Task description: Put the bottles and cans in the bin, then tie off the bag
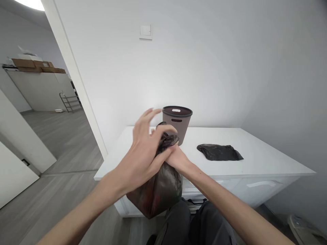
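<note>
A filled, dark see-through garbage bag (163,190) hangs in front of the white cabinet, above my legs. Its black neck is gathered between my hands. My left hand (144,146) has thumb and index finger around the bunched film, some of which shows above the index finger; its other fingers are raised and spread. Low on the neck, my right hand (176,156) grips the plastic, its fingers partly hidden behind my left thumb. Just beyond the hands stands a brownish trash can (182,127) with a dark rim and cut-out handles.
A flat, folded black plastic bag (219,152) lies right of the can on the white cabinet top (265,160). Behind is a wall with a light switch (145,31). To the left, a doorway shows a grey floor, cardboard boxes (38,64) and a metal rack (71,102).
</note>
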Demonstrator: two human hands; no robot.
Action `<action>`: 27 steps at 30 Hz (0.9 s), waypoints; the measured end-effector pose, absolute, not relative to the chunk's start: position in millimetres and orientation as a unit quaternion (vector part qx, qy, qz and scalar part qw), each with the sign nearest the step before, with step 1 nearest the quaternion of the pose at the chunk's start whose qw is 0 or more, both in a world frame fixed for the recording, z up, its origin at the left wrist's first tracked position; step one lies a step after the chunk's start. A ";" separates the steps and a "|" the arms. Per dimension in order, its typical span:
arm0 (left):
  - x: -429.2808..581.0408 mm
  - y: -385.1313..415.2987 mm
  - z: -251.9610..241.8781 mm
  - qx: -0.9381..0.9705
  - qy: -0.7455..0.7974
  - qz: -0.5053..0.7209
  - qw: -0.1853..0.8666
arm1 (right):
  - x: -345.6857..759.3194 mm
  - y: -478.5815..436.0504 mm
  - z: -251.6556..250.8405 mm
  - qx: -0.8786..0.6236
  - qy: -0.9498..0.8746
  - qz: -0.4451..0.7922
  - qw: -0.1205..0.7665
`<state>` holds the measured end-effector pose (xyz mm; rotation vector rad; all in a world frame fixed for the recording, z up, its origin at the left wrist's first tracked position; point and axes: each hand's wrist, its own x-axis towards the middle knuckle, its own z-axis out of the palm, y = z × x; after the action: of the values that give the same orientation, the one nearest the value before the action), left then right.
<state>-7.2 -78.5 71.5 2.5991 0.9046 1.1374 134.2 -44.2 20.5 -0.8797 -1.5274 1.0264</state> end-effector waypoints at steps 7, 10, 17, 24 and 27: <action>-19.2 -86.6 31.4 0.780 0.388 0.462 0.168 | 138.1 -56.1 44.5 -0.429 -0.536 0.535 0.492; -15.0 -87.0 31.7 0.764 0.375 0.482 0.210 | 138.8 -58.6 47.5 -0.430 -0.519 0.532 0.512; 0.2 -84.2 35.7 0.683 0.397 0.507 0.345 | 149.5 -60.3 42.4 -0.429 -0.519 0.502 0.544; 5.0 -67.0 33.4 0.734 0.382 0.442 0.347 | 155.4 -62.9 41.2 -0.401 -0.540 0.486 0.559; 2.9 -57.1 33.4 0.770 0.385 0.392 0.323 | 158.2 -55.8 37.9 -0.401 -0.534 0.464 0.582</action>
<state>2.9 -57.1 33.4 2.0217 1.0092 1.0296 158.2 -55.8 37.9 -0.9360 -1.2475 1.0832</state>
